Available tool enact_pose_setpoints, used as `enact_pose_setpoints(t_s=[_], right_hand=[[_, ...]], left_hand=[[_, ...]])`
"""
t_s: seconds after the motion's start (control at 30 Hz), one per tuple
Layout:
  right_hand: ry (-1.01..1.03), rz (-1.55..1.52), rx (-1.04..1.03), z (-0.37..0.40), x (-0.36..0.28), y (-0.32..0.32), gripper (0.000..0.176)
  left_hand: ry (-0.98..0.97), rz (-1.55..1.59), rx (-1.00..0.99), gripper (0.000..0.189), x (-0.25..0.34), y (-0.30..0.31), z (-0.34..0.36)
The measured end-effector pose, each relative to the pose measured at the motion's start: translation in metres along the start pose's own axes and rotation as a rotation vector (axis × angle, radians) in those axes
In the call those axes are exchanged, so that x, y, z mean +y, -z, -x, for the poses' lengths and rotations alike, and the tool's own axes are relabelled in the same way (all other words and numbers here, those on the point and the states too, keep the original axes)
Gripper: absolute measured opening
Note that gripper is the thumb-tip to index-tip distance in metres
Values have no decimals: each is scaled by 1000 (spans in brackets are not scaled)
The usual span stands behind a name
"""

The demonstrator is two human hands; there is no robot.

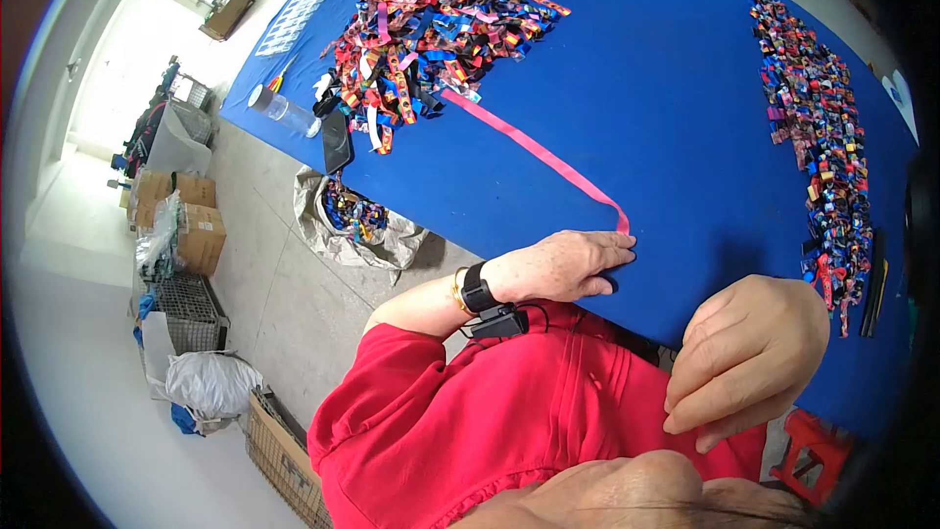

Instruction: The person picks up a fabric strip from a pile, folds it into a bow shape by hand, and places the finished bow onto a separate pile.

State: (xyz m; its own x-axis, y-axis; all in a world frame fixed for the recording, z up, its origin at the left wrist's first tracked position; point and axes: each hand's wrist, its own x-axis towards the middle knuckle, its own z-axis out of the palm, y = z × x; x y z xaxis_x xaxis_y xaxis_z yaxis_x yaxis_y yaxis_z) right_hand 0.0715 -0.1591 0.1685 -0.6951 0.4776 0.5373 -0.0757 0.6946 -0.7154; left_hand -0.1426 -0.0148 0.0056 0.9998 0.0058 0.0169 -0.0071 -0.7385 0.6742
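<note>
Desk (666, 118) with a blue top fills most of the view from the person's head, seen past a red sleeve (411, 402). Heaped at its far left end is a big tangled pile of ribbons (431, 20) in many colours. Along the right side runs a long band of small folded ribbon pieces (818, 127). On the floor just beside the desk stands an open sack (338, 225) with more ribbons in it.

One long pink ribbon (534, 152) lies flat on the desk, running from the pile's near edge to the edge closest to the person. The left hand (558, 269), with a black wrist strap, lies flat on that edge; its fingers (612, 245) are stretched out side by side, the tips touching the ribbon's near end. The right hand (746, 362) hangs just above the desk edge, near the left hand, fingers curled in against the thumb; whether anything sits inside them cannot be told.

Beside the pile lie a clear bottle (282, 111) and a dark phone (337, 140).
</note>
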Motion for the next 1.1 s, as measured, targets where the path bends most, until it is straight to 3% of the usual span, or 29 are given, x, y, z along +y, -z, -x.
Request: enact_pose_setpoints(t_s=[0.1,0.23,0.47,0.63,0.73,0.87,1.0,1.1], right_hand=[[8,18,-3,0,-3,-3,21],[23,46,-59,0,-6,-3,23],[17,49,-55,11,-6,-10,22],[32,17,-12,15,-3,-14,23],[3,12,-9,14,-3,-10,25],[71,51,203,5,11,-8,27],[-290,209,483,4,14,-2,42],[-374,357,484,6,34,5,57]], left_hand=[[27,9,-17,45,-2,-1,-9],[-76,-21,137,37,-9,-10,-17],[-42,-72,323,26,0,-16,-28],[7,-115,254,23,-10,-19,-27],[-74,-216,261,26,-5,-15,-28],[-7,84,152,26,11,6,-20],[-12,107,160,25,45,41,-15],[-61,63,302,20,70,60,-7]])
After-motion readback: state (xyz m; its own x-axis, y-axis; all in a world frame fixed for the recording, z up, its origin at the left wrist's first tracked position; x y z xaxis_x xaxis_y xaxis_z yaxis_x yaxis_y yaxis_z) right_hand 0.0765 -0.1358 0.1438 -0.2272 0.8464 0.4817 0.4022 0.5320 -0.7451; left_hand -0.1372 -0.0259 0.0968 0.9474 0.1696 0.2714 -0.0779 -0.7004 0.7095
